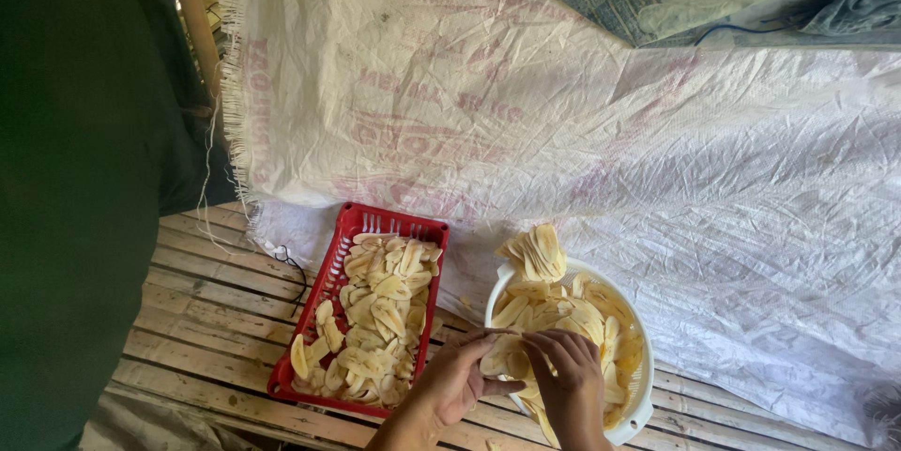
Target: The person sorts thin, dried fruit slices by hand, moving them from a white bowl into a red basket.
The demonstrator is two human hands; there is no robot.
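Both hands meet over a white bowl (638, 404) of pale banana slices (572, 315): left hand (460, 381) and right hand (568, 376) curl, fingers pinching slices together. Left of them, a red basket (352, 226) holds more slices.

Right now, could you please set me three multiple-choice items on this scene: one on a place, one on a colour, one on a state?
1. Where does the red basket lie relative to the white bowl?
A. to its left
B. to its right
C. inside it

2. What colour are the slices in the basket?
A. green
B. pale yellow
C. dark brown

3. What are the left hand and right hand doing?
A. resting on the cloth
B. gripping the basket rim
C. handling slices at the bowl

Answers:
1 A, the basket sits left of the bowl on the slatted bench.
2 B, all look pale yellow.
3 C, both hands' fingers meet on slices over the bowl.
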